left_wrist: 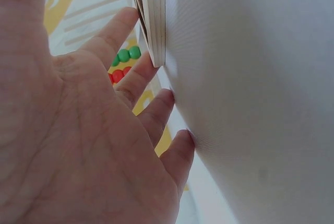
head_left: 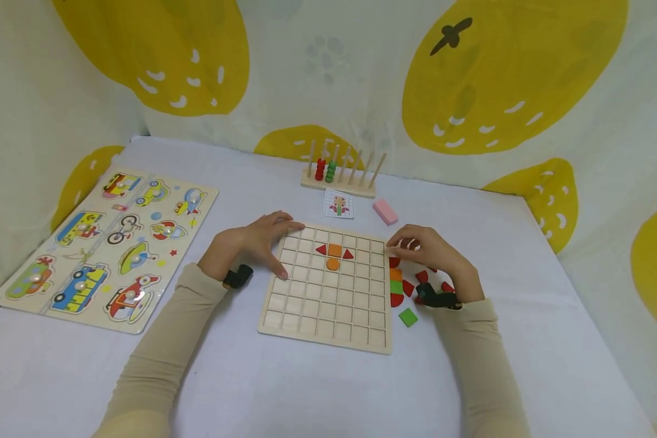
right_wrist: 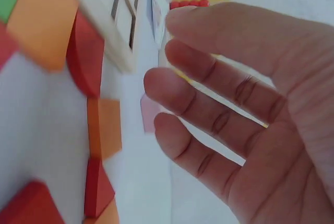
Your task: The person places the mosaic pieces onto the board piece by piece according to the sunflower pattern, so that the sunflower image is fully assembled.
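On the table lies a wooden grid board (head_left: 306,307), bearing an orange square (head_left: 335,250), an orange disc (head_left: 333,264) and two red triangles, one on each side of the square. My left hand (head_left: 256,239) spreads its fingers and thumb along the board's upper left corner; the left wrist view shows fingertips against the board's edge (left_wrist: 158,31). At the upper right corner is my right hand (head_left: 432,249), fingers loosely bent. The right wrist view shows nothing between those fingers (right_wrist: 193,106). Loose red, orange and green pieces lie under and beside the right hand, partly hidden.
Behind the board are a pattern card (head_left: 338,204), a pink block (head_left: 385,212) and a peg stand (head_left: 339,185) with red and green beads. A vehicle puzzle board (head_left: 159,286) covers the table's left side. One green square (head_left: 408,317) sits right of the grid board.
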Action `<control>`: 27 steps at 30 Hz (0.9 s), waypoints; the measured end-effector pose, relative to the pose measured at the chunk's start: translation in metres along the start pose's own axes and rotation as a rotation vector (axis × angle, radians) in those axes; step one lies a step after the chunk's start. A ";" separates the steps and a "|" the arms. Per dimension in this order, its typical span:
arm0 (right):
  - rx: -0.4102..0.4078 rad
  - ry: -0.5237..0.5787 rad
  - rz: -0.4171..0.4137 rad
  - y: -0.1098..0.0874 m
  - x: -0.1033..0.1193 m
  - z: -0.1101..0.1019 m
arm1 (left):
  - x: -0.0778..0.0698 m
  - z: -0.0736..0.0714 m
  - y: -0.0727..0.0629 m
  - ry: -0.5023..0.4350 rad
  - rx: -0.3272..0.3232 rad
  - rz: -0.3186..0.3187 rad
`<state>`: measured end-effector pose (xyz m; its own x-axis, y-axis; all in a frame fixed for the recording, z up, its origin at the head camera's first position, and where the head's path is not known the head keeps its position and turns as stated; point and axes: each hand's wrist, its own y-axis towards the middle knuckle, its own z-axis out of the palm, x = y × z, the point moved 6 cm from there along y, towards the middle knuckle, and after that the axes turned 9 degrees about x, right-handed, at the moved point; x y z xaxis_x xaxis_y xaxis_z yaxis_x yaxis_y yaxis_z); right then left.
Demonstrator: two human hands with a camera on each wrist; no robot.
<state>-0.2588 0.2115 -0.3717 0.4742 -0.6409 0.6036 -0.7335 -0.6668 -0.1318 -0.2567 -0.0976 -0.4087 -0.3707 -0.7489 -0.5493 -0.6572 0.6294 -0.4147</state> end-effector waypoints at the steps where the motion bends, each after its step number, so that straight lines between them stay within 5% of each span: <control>1: 0.002 0.000 0.007 -0.002 -0.002 -0.001 | 0.000 0.000 0.000 -0.002 -0.001 0.000; 13: 0.096 0.076 0.207 -0.015 -0.032 0.005 | 0.001 0.003 0.000 0.011 0.003 0.003; 27: 0.072 0.052 0.213 -0.012 -0.037 0.002 | 0.001 0.002 0.000 0.003 -0.009 -0.002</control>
<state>-0.2664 0.2427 -0.3934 0.2851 -0.7506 0.5960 -0.7767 -0.5453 -0.3152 -0.2560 -0.0976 -0.4107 -0.3711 -0.7510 -0.5461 -0.6638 0.6258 -0.4096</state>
